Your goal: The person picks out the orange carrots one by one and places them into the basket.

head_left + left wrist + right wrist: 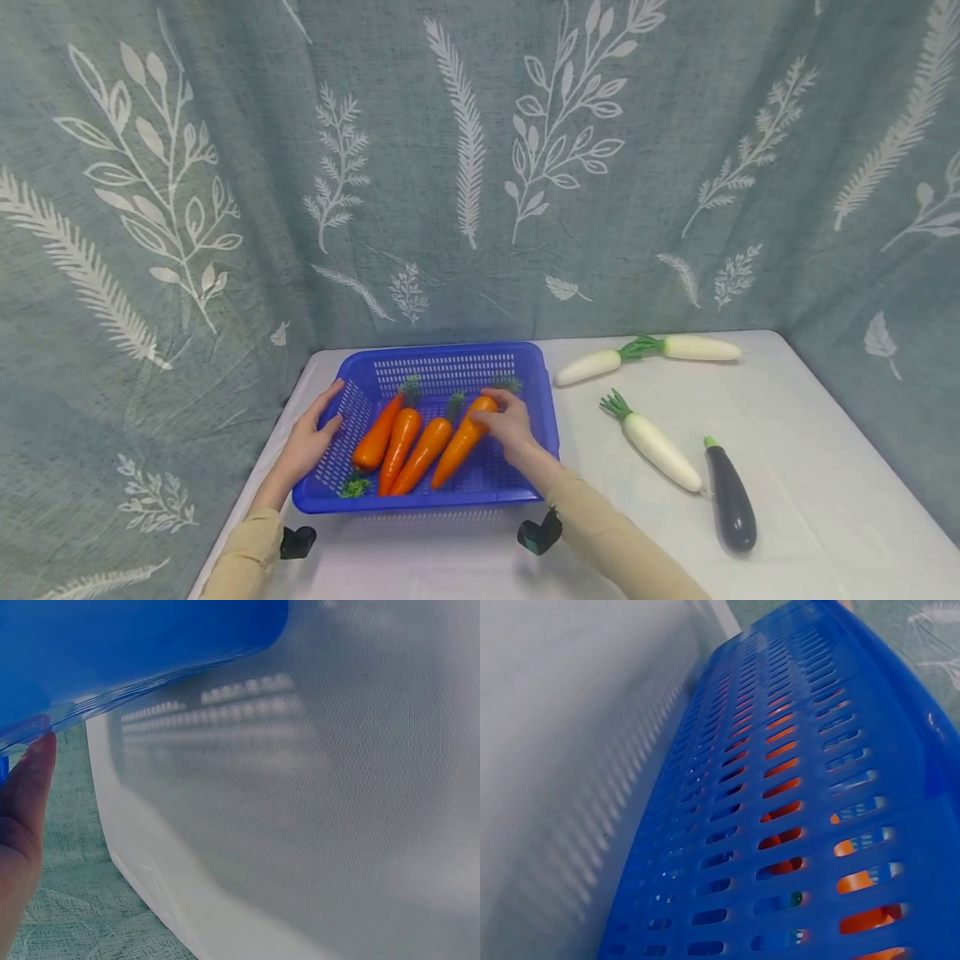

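Observation:
A blue plastic basket (420, 500) with slotted walls holds several orange carrots (402, 433) with green tops. My left hand (303, 442) holds the basket's left rim, thumb over the inner side; a finger shows under that rim in the left wrist view. Inside the basket, my right hand (510, 425) grips the rightmost carrot (461, 446) near its thick upper end, with its narrow tip toward me. From the right wrist, only the slotted basket wall (765, 772) shows, with orange behind the slots; the hand itself is hidden there.
Two white radishes (592, 367) lie with their leaves meeting at the back right. A third white radish (660, 450) lies slanted nearer, beside a dark eggplant (731, 500). All rest on a white-covered table (810, 467), with a green patterned curtain (480, 275) behind.

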Motion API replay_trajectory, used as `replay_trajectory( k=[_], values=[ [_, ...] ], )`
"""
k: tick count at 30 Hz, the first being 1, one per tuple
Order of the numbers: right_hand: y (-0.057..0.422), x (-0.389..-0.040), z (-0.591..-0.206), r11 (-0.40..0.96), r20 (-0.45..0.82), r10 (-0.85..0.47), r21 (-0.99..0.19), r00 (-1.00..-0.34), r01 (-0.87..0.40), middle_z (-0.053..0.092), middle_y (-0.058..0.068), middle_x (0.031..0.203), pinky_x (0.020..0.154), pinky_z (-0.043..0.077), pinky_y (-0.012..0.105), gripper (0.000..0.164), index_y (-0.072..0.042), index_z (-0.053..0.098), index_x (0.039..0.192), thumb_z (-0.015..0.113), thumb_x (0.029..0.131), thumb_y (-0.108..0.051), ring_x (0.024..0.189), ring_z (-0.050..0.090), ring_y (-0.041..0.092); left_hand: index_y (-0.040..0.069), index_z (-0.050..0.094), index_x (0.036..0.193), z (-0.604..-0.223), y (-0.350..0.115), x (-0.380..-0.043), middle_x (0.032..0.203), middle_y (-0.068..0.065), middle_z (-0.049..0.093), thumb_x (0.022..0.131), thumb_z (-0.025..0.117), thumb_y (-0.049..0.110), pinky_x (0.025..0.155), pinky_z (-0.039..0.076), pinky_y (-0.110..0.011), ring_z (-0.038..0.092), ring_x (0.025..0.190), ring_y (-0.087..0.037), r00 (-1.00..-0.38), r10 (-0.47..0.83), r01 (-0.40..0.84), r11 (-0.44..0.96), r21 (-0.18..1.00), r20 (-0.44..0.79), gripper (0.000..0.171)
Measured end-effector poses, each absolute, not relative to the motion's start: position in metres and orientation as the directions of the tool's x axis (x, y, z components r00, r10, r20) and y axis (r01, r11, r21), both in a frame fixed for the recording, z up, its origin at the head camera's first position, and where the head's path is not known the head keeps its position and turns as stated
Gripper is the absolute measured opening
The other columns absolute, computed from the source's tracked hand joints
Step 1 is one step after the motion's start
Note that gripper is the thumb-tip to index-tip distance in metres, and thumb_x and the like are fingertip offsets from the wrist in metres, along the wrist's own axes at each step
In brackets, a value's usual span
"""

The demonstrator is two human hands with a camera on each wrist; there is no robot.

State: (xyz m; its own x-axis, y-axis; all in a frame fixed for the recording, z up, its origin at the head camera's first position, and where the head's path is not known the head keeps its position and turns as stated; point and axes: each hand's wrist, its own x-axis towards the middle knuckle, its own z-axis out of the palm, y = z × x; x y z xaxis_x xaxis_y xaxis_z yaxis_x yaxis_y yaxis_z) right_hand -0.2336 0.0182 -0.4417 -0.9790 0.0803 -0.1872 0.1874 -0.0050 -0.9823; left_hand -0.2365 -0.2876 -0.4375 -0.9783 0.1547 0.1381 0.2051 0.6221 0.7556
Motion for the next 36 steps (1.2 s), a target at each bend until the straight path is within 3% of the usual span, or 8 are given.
replay_trajectory(
  k=[8,16,23,36],
  values=[
    [0.013,-0.236,-0.443,0.074,-0.198,0.152,-0.975,-0.968,0.211,0.062,0.024,0.114,0.077,0.057,0.034,0.044,0.005,0.062,0.116,0.068,0.072,0.004,0.098,0.061,0.032,0.001,0.029,0.147,-0.437,-0.287,-0.238,0.153,-0.026,0.024,0.097,0.044,0.0,0.112,0.019,-0.062,0.021,0.14,-0.048,-0.978,0.166,0.201,0.61,0.767,0.124,0.053],
    [0.001,-0.238,-0.444,0.183,-0.161,0.182,-0.964,-0.97,0.194,0.065,0.022,0.107,0.075,0.058,0.037,0.041,0.003,0.065,0.11,0.07,0.07,0.005,0.093,0.063,0.033,0.0,0.029,0.147,-0.436,-0.287,-0.238,0.153,-0.026,0.024,0.096,0.044,0.0,0.112,0.019,-0.062,0.022,0.14,-0.048,-0.979,0.168,0.193,0.604,0.773,0.113,0.053],
    [-0.002,-0.239,-0.445,0.287,-0.108,0.184,-0.945,-0.977,0.158,0.066,0.02,0.104,0.075,0.058,0.037,0.038,0.001,0.067,0.108,0.071,0.07,0.003,0.093,0.063,0.032,0.001,0.028,0.148,-0.432,-0.287,-0.238,0.153,-0.026,0.024,0.097,0.044,0.002,0.112,0.019,-0.062,0.022,0.14,-0.048,-0.981,0.164,0.185,0.616,0.766,0.106,0.053],
    [-0.003,-0.24,-0.447,0.36,-0.18,0.111,-0.909,-0.977,0.209,0.065,0.021,0.106,0.079,0.058,0.036,0.039,0.003,0.065,0.109,0.072,0.07,0.003,0.093,0.064,0.031,0.0,0.027,0.148,-0.432,-0.286,-0.238,0.153,-0.026,0.023,0.097,0.044,0.003,0.112,0.019,-0.063,0.021,0.139,-0.049,-0.981,0.168,0.183,0.618,0.764,0.099,0.053]
  ],
)
